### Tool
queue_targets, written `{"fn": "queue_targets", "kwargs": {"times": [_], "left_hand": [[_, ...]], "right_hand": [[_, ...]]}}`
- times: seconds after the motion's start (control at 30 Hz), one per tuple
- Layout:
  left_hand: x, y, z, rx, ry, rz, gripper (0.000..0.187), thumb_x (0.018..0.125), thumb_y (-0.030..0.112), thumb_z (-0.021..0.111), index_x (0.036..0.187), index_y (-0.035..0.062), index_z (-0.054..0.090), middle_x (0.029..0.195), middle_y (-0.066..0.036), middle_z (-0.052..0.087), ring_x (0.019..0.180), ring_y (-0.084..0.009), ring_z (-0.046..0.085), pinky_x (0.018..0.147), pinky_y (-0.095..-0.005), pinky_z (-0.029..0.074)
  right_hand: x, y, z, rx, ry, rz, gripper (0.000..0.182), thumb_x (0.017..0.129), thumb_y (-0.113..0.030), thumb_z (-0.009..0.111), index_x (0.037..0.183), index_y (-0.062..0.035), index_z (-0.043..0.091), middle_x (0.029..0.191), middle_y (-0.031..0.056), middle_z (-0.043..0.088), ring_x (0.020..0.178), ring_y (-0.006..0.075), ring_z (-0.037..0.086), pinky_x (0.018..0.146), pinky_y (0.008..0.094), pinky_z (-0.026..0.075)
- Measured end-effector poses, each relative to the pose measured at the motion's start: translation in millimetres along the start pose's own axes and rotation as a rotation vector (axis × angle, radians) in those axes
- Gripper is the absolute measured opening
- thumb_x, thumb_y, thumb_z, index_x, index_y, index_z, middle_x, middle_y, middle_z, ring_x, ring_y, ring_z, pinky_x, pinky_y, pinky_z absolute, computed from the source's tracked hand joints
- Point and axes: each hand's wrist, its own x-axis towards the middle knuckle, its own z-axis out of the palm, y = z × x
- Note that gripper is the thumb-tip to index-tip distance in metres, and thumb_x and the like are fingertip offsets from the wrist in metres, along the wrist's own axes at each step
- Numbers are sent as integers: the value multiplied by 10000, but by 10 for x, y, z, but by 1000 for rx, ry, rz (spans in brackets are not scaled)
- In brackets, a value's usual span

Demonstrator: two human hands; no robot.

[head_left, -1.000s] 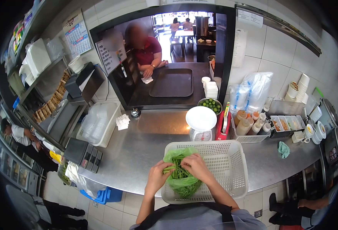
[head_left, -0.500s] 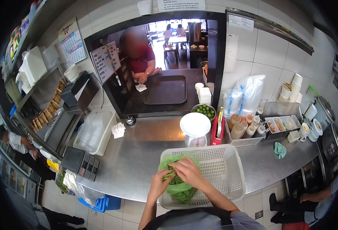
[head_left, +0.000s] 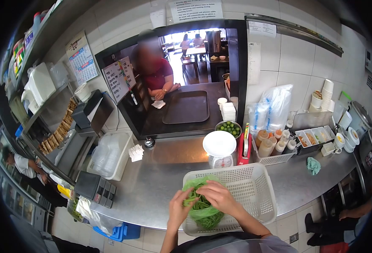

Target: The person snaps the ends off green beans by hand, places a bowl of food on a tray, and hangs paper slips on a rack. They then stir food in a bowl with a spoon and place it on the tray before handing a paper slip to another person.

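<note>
A light green, thin plastic bag [head_left: 190, 184] full of leafy green stalks [head_left: 207, 219] sits in the left part of a white perforated basket [head_left: 260, 185]. At the bag's mouth, my left hand [head_left: 179, 207] pinches some of the stalks between thumb and fingers. From the right, my right hand [head_left: 219, 197] reaches over the bag with bent fingers, closed at the stalks close to the left fingertips. Its fingertips are partly hidden in the greens. The basket's right side shows its bare holed floor.
Behind the basket stand a kitchen scale [head_left: 219, 145], a bowl of small green citrus [head_left: 228, 128] and a crate of squeeze bottles [head_left: 274, 145]. A green cloth [head_left: 314, 165] lies right. Someone in red leans by the tray [head_left: 186, 107] in the window; other people stand left and right.
The whole view has shifted slightly, so the counter sits lower and further right. Both hands stay at the bag's mouth, with the fingertips slightly further apart.
</note>
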Motion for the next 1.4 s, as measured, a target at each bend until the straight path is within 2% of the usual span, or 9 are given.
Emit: {"fn": "queue_targets", "kwargs": {"times": [0.3,0.47,0.57,0.67,0.83,1.0,1.2,1.3,1.4], "left_hand": [[162,65,141,-103,120,196,351,661,-91,581,984,42,621,842,-115,551,738,-273,613,646,-334,486],[211,-31,174,-17,97,227,147,795,-1,593,938,11,626,722,-109,568,678,-210,603,607,-275,466],[150,-25,121,-174,-58,72,176,806,-6,556,969,21,618,706,-88,603,625,-193,592,577,-298,459],[68,29,105,-411,-173,-86,162,911,102,511,883,9,641,599,-8,506,580,-51,461,526,-216,374],[-6,23,72,-538,-262,-172,262,945,196,486,817,21,632,629,35,504,579,-40,431,513,-201,334],[-2,-159,24,-645,9,-357,277,950,246,482,797,43,590,613,35,473,531,-35,409,459,-197,293],[105,-244,-34,-911,185,-311,183,950,248,478,901,74,499,695,1,521,481,-24,357,416,-184,258],[105,-271,35,-871,157,-283,149,951,230,475,925,84,462,729,-15,543,483,-21,353,415,-175,260],[89,-280,151,-773,150,-268,113,951,188,474,932,80,445,754,-22,549,497,-22,363,421,-171,276]], "right_hand": [[45,65,-147,-197,133,15,182,738,-25,638,920,-26,624,837,85,594,799,257,592,785,372,487],[18,145,-149,-367,30,71,73,798,-94,614,809,-25,592,740,83,543,707,262,560,624,367,434],[-22,196,-143,63,-9,205,98,822,-113,591,819,-15,581,749,100,545,690,264,545,635,330,426],[-121,300,8,542,-45,428,100,874,-105,570,853,-7,570,795,45,571,754,140,544,689,267,424],[-64,173,88,1135,-89,606,133,914,-118,535,885,9,564,828,2,567,782,58,510,676,226,419],[-54,226,146,69,92,245,94,805,-121,602,826,-31,588,785,90,571,774,268,562,682,344,427],[-355,546,412,-173,-252,349,78,763,-99,583,798,-33,605,805,98,587,803,295,561,689,397,417],[-445,487,433,-325,-229,262,197,801,-74,557,984,-44,624,879,122,588,834,276,577,766,381,440],[-232,310,336,138,27,349,251,854,-80,525,1084,-33,615,963,134,599,839,275,602,757,349,461]]}}
